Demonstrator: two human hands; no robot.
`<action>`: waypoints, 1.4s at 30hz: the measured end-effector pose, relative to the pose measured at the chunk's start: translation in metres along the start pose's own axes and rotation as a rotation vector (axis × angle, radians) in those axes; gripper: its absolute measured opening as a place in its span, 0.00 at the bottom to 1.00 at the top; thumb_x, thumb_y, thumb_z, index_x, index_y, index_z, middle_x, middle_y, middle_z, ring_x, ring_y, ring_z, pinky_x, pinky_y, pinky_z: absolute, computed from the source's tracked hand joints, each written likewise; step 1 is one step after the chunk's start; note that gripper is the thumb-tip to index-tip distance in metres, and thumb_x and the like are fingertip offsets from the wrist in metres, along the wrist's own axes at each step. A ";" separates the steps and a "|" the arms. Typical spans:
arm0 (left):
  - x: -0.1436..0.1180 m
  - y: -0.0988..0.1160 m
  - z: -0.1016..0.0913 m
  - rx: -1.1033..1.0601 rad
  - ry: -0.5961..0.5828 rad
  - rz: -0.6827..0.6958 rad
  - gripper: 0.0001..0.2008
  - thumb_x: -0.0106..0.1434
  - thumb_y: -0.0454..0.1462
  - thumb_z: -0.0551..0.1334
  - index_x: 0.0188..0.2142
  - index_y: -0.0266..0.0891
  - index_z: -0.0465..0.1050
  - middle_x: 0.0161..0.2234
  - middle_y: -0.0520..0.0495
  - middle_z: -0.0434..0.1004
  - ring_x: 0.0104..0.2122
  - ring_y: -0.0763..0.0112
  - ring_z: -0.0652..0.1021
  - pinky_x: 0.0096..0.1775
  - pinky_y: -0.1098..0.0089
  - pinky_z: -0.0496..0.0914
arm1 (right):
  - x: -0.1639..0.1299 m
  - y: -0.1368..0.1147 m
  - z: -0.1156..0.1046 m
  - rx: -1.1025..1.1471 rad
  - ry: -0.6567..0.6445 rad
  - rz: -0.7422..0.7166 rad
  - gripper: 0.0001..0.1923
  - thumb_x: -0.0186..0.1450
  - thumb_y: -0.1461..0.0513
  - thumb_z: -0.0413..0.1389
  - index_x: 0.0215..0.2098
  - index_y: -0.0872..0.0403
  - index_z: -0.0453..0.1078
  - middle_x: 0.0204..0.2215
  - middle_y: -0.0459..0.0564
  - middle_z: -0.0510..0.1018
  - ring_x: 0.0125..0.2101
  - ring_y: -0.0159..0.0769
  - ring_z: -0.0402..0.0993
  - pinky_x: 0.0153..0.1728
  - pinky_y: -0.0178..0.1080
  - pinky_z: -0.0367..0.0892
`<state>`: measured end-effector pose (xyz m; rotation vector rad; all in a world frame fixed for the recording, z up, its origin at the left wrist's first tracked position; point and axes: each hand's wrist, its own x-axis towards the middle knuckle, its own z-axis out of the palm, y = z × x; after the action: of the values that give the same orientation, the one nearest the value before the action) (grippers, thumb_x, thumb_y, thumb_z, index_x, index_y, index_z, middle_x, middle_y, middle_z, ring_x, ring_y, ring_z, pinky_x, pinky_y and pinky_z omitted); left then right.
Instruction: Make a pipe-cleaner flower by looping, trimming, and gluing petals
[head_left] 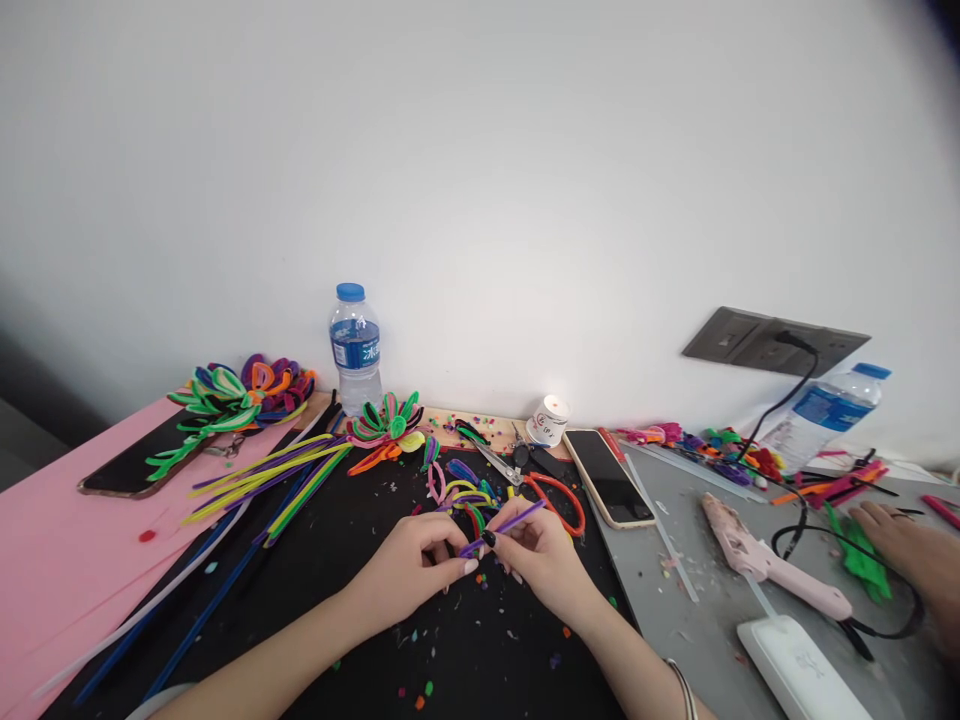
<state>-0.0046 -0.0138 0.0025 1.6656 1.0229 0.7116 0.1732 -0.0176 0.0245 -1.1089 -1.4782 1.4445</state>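
My left hand (416,572) and my right hand (541,567) meet over the black mat (337,600). Both pinch a short purple pipe cleaner (504,525) that slants up to the right from my fingertips. Just beyond my hands lies a small heap of bent pipe cleaner loops (461,490) in pink, green, yellow and purple. Red-handled scissors (555,495) lie right behind my right hand.
Long pipe cleaners (262,480) and finished flowers (240,392) lie at left, near a phone (131,465) on pink paper. Two water bottles (355,348), another phone (609,477), a pink glue gun (772,570) and a co-worker's hand (907,545) at right.
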 end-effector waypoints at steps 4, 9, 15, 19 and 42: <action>-0.001 0.002 0.000 0.021 0.013 -0.019 0.08 0.54 0.39 0.59 0.24 0.35 0.69 0.24 0.53 0.65 0.21 0.77 0.68 0.23 0.77 0.61 | -0.001 0.004 0.000 -0.039 -0.011 -0.028 0.02 0.56 0.65 0.54 0.27 0.54 0.64 0.19 0.40 0.65 0.19 0.26 0.60 0.19 0.31 0.56; -0.002 0.006 0.000 0.075 0.016 0.028 0.10 0.52 0.36 0.61 0.18 0.36 0.66 0.21 0.54 0.63 0.22 0.76 0.66 0.24 0.76 0.58 | -0.001 0.009 -0.001 -0.125 0.002 -0.073 0.05 0.58 0.62 0.52 0.25 0.54 0.64 0.20 0.42 0.65 0.19 0.27 0.59 0.20 0.32 0.55; -0.001 0.006 -0.003 -0.036 0.050 0.031 0.12 0.53 0.38 0.61 0.16 0.36 0.64 0.20 0.54 0.62 0.23 0.75 0.65 0.26 0.75 0.58 | 0.000 0.002 -0.002 -0.017 0.048 -0.005 0.06 0.56 0.64 0.54 0.22 0.54 0.62 0.16 0.41 0.69 0.16 0.26 0.58 0.18 0.31 0.52; 0.001 0.004 -0.006 -0.158 0.102 0.017 0.13 0.54 0.40 0.60 0.18 0.36 0.64 0.20 0.54 0.62 0.23 0.75 0.65 0.27 0.75 0.58 | -0.001 0.001 -0.001 0.058 0.050 0.041 0.08 0.56 0.62 0.54 0.20 0.54 0.62 0.15 0.41 0.71 0.14 0.24 0.53 0.16 0.30 0.47; 0.003 0.004 -0.013 0.133 0.087 0.073 0.09 0.54 0.42 0.60 0.29 0.39 0.74 0.30 0.49 0.71 0.25 0.73 0.70 0.25 0.76 0.62 | 0.001 0.004 -0.004 -0.211 0.079 -0.058 0.07 0.58 0.62 0.52 0.23 0.54 0.62 0.17 0.41 0.65 0.19 0.28 0.61 0.21 0.32 0.56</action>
<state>-0.0125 -0.0060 0.0106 1.8077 1.0955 0.7838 0.1764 -0.0152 0.0204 -1.2247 -1.6203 1.2125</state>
